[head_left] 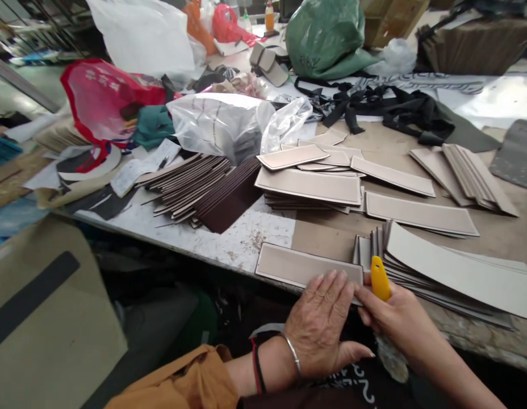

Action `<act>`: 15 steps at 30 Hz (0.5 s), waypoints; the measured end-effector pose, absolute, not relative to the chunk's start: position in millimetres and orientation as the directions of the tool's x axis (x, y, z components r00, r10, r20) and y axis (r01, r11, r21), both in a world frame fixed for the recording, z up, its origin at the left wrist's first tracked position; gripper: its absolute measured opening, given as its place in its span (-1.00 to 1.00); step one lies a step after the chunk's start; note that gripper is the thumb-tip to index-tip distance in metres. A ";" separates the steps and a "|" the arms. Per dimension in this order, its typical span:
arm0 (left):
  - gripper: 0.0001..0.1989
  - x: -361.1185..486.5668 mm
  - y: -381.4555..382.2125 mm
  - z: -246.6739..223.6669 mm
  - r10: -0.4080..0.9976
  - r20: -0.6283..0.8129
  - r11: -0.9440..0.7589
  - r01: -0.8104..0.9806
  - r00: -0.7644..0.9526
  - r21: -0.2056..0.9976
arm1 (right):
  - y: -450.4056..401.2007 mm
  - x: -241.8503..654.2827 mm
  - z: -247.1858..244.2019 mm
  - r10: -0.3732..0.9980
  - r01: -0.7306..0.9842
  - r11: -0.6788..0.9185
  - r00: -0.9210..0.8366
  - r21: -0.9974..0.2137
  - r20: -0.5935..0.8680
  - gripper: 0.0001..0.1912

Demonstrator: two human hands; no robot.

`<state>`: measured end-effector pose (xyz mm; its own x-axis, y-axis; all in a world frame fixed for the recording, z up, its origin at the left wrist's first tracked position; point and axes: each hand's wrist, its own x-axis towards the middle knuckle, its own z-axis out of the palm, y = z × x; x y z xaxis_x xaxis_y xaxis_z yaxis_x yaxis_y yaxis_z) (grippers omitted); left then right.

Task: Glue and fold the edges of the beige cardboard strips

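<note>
My left hand lies flat, fingers stretched out, on the near edge of a beige rectangular panel with a dark border. That panel rests at the table's front edge. In my right hand is a yellow-handled brush; its handle points up and its whitish, matted end hangs below the fist. My right thumb and fingertips are at the panel's right end, close to my left fingertips. Just right of it lies a fanned stack of pale strips. Behind the panel sits a pile of similar beige panels.
Dark-edged panels lie fanned at left, beside a clear plastic bag. More beige panels are at right. Black straps, a green bag and a red bag stand farther back. The table's edge runs diagonally in front.
</note>
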<state>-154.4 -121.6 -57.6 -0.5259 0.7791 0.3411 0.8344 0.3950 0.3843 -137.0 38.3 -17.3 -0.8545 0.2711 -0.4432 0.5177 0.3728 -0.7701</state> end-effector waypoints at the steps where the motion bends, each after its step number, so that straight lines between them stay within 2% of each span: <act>1: -0.18 -153.3 -120.8 -59.6 0.781 0.329 0.411 0.833 -0.531 0.370 | 39.0 -138.3 -16.9 0.263 0.512 0.399 -0.859 -0.761 -0.440 -0.57; 9: -0.18 -152.1 -119.2 -64.0 0.768 0.332 0.401 0.815 -0.548 0.418 | 39.8 -142.8 -4.3 0.303 0.451 0.656 -0.892 -0.606 -0.335 -0.71; 12: -0.21 -152.1 -117.3 -65.3 0.761 0.344 0.399 0.814 -0.551 0.423 | 45.1 -134.6 1.9 0.284 0.340 0.783 -0.940 -0.522 -0.187 -0.73; 15: -0.25 -152.1 -116.1 -65.5 0.756 0.352 0.409 0.817 -0.552 0.406 | 48.8 -121.8 4.4 0.181 0.133 0.883 -0.981 -0.451 0.064 -0.74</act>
